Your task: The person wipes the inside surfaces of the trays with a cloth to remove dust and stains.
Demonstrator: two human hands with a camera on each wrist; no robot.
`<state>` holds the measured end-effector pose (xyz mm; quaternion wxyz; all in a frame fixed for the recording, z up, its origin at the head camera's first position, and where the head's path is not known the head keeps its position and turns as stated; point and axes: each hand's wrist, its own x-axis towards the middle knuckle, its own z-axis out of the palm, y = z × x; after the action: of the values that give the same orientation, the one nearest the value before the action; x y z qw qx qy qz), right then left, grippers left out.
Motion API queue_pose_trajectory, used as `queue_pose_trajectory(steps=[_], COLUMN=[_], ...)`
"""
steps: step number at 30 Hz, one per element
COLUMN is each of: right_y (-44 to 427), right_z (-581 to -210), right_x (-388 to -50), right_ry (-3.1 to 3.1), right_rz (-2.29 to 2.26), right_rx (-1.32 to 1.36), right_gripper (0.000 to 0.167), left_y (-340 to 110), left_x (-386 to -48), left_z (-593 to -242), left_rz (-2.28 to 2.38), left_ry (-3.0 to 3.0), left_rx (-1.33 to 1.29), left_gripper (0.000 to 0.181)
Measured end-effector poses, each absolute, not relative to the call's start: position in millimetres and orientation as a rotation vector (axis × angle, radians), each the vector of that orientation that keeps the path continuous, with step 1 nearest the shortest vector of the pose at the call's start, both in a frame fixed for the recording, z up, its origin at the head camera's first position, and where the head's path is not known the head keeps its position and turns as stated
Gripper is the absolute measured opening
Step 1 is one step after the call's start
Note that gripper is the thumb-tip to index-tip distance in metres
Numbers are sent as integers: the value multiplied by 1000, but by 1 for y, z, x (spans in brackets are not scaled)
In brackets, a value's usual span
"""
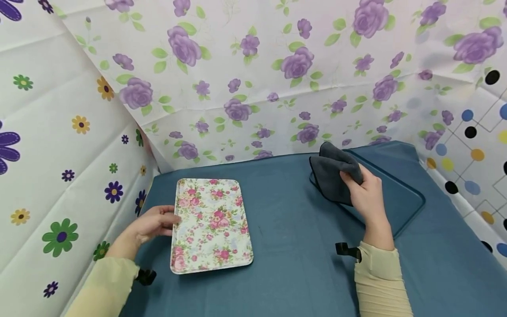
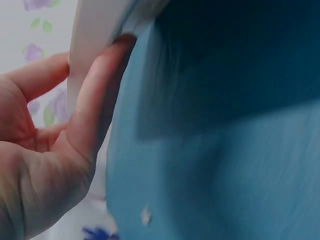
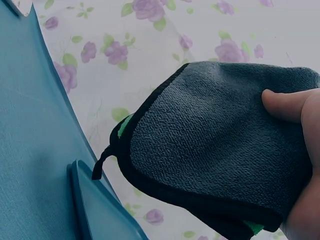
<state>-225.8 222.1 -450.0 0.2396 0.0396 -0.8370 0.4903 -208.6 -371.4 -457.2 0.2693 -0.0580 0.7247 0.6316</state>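
A white tray with pink flowers is held at its left edge by my left hand, the thumb over the rim and fingers beneath. In the left wrist view the tray's pale side sits between the thumb and fingers of my left hand, raised above the blue cloth. My right hand pinches a folded dark grey towel in the air. Up close, the grey towel shows black edging, a hanging loop and bits of green; the thumb of my right hand presses its top.
A dark blue rectangular tray lies on the right of the blue tablecloth, partly behind the towel and right hand. Flowered sheets hang behind and at the left, with a dotted sheet at the right.
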Motion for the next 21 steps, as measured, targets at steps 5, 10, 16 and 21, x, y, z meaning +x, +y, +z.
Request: queue_pose_trajectory(steps=[5,10,16,21], right_y=[220,220,218,212], right_z=[-451,-448,-438,-430], right_x=[-226,-224,-223,-222], right_ry=[-2284,-2254,-2144,-1917], right_rz=[1388,1434,1590,1874], right_rx=[61,-86,-306,-448], right_gripper=[41,45,44,40], left_y=[-344,-307,-254,-217], left_x=[-200,-204,-218,-222], left_z=[-462,-456,-447,-442], left_rz=[1852,2030,2146,2140], left_ry=[1986,1957,1981,2038], left_rx=[-155,-158,-59,33], left_gripper=[78,73,61,60])
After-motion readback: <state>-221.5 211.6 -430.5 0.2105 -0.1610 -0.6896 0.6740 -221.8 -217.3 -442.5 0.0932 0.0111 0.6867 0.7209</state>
